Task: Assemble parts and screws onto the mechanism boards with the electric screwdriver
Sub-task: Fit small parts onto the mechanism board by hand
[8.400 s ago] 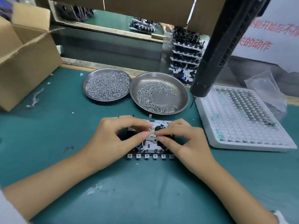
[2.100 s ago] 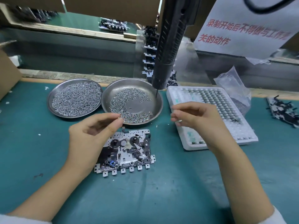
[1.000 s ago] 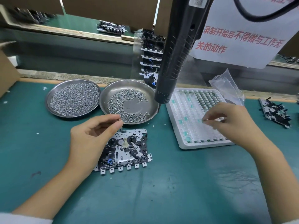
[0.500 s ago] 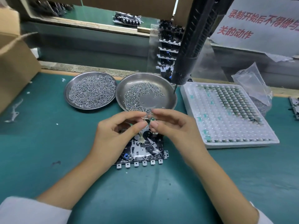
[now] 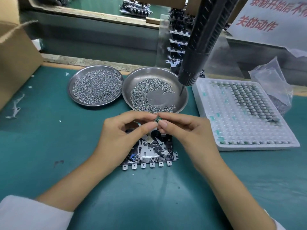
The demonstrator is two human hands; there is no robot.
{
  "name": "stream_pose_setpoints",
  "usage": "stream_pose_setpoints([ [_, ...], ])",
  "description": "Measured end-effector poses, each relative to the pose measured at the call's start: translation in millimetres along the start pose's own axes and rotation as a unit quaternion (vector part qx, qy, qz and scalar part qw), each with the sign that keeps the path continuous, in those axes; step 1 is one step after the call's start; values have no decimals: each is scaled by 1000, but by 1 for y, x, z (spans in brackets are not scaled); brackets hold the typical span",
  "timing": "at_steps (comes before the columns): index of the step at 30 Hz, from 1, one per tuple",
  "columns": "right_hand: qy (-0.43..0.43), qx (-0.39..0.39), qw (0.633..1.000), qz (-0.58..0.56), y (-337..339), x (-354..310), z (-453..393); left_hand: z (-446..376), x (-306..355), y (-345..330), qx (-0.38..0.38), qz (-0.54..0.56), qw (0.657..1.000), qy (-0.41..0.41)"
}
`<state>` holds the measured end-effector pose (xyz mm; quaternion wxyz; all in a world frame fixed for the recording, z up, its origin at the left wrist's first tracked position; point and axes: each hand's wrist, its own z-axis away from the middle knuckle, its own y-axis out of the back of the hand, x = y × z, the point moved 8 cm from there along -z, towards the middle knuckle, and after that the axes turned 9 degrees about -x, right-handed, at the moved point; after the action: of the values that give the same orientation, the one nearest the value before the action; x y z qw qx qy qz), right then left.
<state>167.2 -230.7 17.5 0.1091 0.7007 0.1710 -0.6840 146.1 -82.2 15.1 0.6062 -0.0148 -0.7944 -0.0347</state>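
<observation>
Head view is showing the mechanism board [image 5: 149, 151] lying flat on the green mat [image 5: 49, 138], partly under both hands. Just above the board, the left hand [image 5: 123, 135] and the right hand [image 5: 186, 135] are together pinching a small green part [image 5: 157, 120] between their fingertips, so I judge the part is not yet seated and no screw is being driven. Behind the board, the screw dish [image 5: 181, 100] is waiting, and the electric screwdriver [image 5: 199, 42] is hanging untouched above it. To the right of the board, the white parts tray [image 5: 207, 100] is lying, many pockets looking empty
</observation>
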Motion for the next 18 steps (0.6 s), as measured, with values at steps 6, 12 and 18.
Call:
stream_pose_setpoints([
  [6, 9, 0, 1000, 21, -2, 0, 0, 0, -1, 0, -9, -16, 1000, -1],
  [12, 37, -8, 994, 106, 0, -5, 3, 0, 5, 1, -17, -91, 995, -47],
  [18, 82, -28, 981, 175, -2, -10, 9, 0, 20, 2, -27, -155, 982, -102],
])
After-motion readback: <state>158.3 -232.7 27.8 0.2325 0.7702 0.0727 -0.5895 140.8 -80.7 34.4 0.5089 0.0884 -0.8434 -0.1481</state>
